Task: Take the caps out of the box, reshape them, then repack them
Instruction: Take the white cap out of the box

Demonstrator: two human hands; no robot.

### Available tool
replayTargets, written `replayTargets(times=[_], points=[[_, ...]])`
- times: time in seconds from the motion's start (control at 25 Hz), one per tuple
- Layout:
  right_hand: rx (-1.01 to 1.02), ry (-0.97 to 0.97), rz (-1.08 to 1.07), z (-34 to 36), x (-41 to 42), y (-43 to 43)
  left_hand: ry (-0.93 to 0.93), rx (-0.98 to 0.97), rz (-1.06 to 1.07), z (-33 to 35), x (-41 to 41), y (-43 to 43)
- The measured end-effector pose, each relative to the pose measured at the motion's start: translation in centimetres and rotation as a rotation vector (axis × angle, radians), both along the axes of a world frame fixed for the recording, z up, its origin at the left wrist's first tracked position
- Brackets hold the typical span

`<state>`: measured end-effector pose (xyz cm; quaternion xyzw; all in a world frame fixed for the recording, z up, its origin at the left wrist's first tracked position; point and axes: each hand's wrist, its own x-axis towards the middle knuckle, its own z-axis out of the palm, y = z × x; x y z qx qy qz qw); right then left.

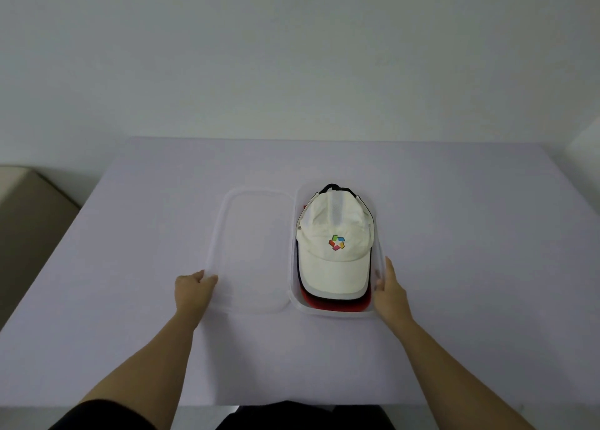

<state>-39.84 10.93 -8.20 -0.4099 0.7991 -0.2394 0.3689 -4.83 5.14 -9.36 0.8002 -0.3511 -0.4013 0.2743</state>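
Observation:
A clear plastic box (337, 313) stands on the table, right of centre, holding a stack of caps. On top lies a white cap (334, 254) with a colourful logo, brim toward me. Under it show a dark cap's edge and a red cap (334, 303). The box's clear lid (253, 248) lies flat on the table just left of the box. My left hand (193, 290) grips the lid's near left corner. My right hand (389, 288) rests flat against the box's right wall near its front corner.
The table (130, 348) is covered in a pale lilac cloth and backs onto a white wall. A beige piece of furniture (29, 209) stands left of the table.

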Motion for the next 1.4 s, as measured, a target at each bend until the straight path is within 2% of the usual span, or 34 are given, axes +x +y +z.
replayTargets(times=[0.08,0.16,0.24,0.28,0.32,0.4,0.52,0.6,0.72,0.92,1.16,1.4], points=[[0.003,0.006,0.010,0.0,0.0,0.0,-0.059,0.051,-0.006,-0.4,0.1,-0.2],[0.011,0.035,0.042,0.1,0.2,0.0,-0.219,0.117,-0.125,-0.1,-0.3,-0.2],[-0.037,0.187,0.125,0.4,0.3,0.2,-0.403,0.087,-0.271,0.7,-1.5,-0.3],[-0.099,0.315,0.207,0.7,0.3,0.1,-0.419,0.010,-0.310,1.0,-2.4,-0.5],[-0.171,0.421,0.316,1.0,0.2,0.0,-0.398,-0.073,-0.338,1.4,-3.5,-0.8],[-0.251,0.502,0.583,1.7,0.0,-0.6,-0.307,-0.192,-0.419,2.2,-6.2,-1.7],[-0.154,0.506,0.835,2.9,0.5,-1.6,-0.167,-0.170,-0.536,2.6,-10.2,-2.6],[-0.060,0.521,0.875,3.6,0.7,-2.4,-0.088,-0.046,-0.580,3.1,-12.2,-2.5],[-0.023,0.539,0.887,4.3,1.0,-2.9,0.030,0.127,-0.651,3.8,-13.9,-1.7],[-0.009,0.650,0.958,3.8,1.5,-3.5,-0.037,0.094,-0.731,1.7,-13.7,-2.7],[0.100,0.728,1.053,3.7,2.0,-4.3,-0.044,0.075,-0.694,0.9,-14.3,-2.8],[0.190,0.694,1.072,4.3,2.0,-4.7,-0.017,0.059,-0.689,1.1,-14.2,-2.8]])
